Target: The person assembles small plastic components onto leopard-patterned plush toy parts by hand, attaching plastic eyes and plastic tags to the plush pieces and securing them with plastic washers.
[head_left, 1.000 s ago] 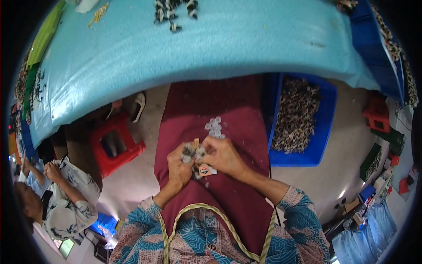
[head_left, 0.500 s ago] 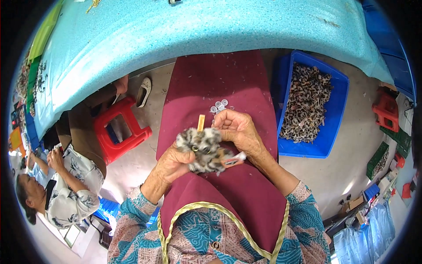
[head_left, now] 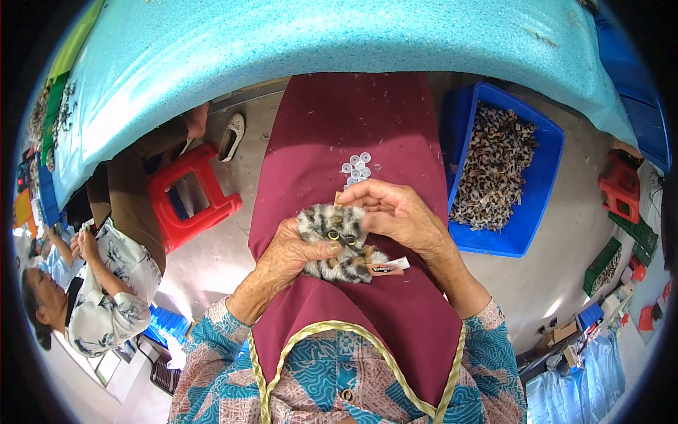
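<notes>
Person seated, maroon apron (head_left: 332,127) over the lap, both hands working just above it.

Left hand (head_left: 293,251) is wrapped around a small striped grey-and-tan plush toy (head_left: 337,244), fingers closed under and behind it, thumb laid across the front near the toy's two yellow eyes (head_left: 341,236). Firm hold, hand closed on the toy.

Right hand (head_left: 395,215) is on the toy's top right side, fingers curled and pinched together at the upper edge, next to a small tan bit (head_left: 337,198) sticking up there. Can't tell exactly what the fingertips have, but the hand is closed and touching the toy.

Toy sits between the two hands, over the middle of the apron, face turned up toward the wearer. A white tag (head_left: 388,268) hangs from its lower right, lying on the apron.

A cluster of small white round washers (head_left: 356,168) lies on the apron just beyond the right hand, not touched.

Around:
- Blue bin (head_left: 537,191) on the floor to the person's right, full of spotted brown-and-black fabric pieces (head_left: 498,166).
- Teal table (head_left: 282,49) across the far side.
- Red stool (head_left: 189,198) on the floor to the left, partly under the table.
- Another person (head_left: 92,283) in a floral top sits lower left, well apart, hands raised together.
- Red and green crates (head_left: 621,212) at the far right.
</notes>
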`<action>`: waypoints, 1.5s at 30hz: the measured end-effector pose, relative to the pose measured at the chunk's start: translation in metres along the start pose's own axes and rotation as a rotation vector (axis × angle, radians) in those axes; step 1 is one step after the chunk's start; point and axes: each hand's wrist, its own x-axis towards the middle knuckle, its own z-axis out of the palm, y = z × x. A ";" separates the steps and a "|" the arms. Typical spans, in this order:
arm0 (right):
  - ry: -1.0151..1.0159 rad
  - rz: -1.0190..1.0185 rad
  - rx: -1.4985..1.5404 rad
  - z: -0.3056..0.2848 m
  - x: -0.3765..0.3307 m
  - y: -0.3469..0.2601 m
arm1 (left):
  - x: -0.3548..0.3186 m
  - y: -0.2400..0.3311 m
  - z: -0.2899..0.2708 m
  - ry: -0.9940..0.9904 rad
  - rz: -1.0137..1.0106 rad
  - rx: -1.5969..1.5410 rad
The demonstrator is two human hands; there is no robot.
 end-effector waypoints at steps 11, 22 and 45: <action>0.069 -0.009 0.246 0.011 -0.003 0.022 | -0.011 -0.011 -0.004 -0.229 -0.164 -0.682; 0.139 -0.003 0.172 0.016 0.001 0.023 | -0.013 -0.023 -0.015 -0.117 -0.068 -0.657; 0.513 -0.805 -1.498 0.002 0.121 -0.185 | 0.003 0.002 -0.018 0.129 0.202 0.006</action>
